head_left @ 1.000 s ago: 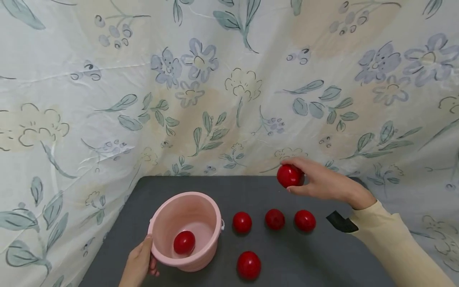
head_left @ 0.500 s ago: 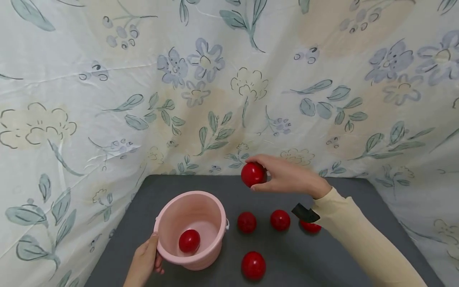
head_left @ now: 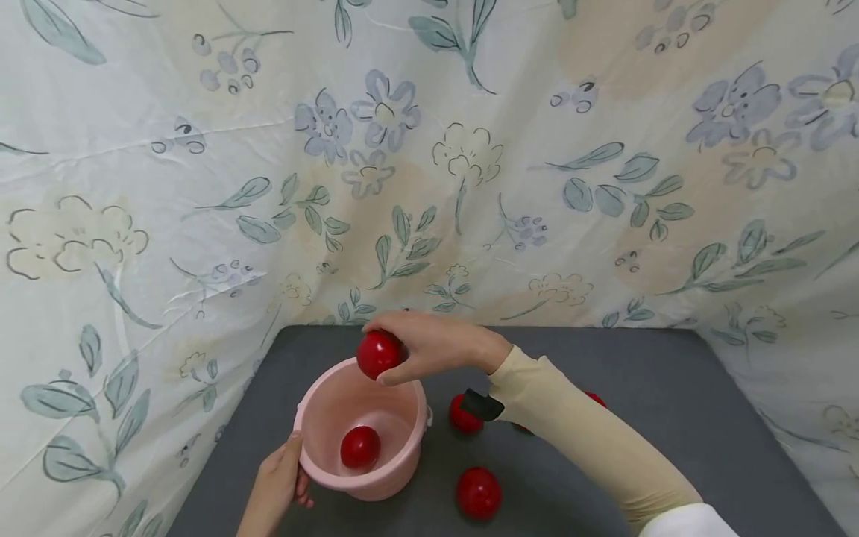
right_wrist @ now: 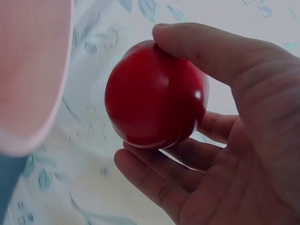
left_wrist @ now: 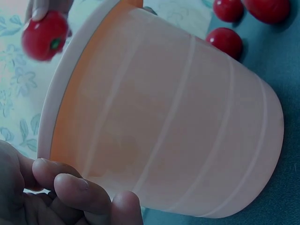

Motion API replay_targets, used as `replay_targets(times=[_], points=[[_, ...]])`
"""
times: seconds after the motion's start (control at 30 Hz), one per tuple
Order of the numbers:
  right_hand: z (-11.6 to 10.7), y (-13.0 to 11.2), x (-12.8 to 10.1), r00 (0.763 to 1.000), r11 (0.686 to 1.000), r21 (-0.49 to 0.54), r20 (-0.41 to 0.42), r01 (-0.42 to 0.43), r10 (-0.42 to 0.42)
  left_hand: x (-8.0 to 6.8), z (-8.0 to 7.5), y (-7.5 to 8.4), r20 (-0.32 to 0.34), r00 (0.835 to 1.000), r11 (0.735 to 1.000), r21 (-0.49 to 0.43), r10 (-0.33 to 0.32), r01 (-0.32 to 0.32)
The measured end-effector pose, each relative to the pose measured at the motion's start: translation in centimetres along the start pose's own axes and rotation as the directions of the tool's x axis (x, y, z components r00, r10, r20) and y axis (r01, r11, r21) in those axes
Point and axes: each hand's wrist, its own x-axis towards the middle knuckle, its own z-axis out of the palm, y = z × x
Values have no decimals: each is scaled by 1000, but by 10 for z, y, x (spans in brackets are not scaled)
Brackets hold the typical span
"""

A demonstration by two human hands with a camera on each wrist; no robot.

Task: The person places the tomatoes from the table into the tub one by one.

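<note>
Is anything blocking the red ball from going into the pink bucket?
Nothing visible does. The right hand holds the red ball in its fingers just over the far rim of the pink bucket. The bucket's mouth is open, with only one other red ball lying at the bottom. The left hand grips the bucket's side.

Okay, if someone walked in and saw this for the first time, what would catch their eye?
Probably the glossy red tomato gripped in the right hand just over the far rim of the pink plastic bucket, which the left hand steadies. A second red tomato lies inside the bucket, and others sit on the grey tabletop beside it.
</note>
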Motion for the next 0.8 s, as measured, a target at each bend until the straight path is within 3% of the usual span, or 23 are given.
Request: replay_targets(times=[0.27,0.4,0.47,0.57,0.7,0.8], points=[[24,-20,38,991,992,-120,135,25,-8,2,0,-2,7,1000,1000,8,-9,9],[40,-22,55,970,994,-107,242,7,19,3,0,-3,15,1000,1000,22,-20,19],[51,-21,59,947,997,-59,316,-48,64,2,1,-2,17,1000,1000,12,-17,17],[66,-18,61,904,987,-93,398,-129,156,1,1,-2,22,1000,1000,-6,-8,8],[80,-16,60,846,943,-282,447,-176,291,-1,3,0,30,1000,1000,-13,5,-5],[86,-18,61,806,901,-347,434,-262,402,-2,4,2,25,1000,1000,-13,3,-3]])
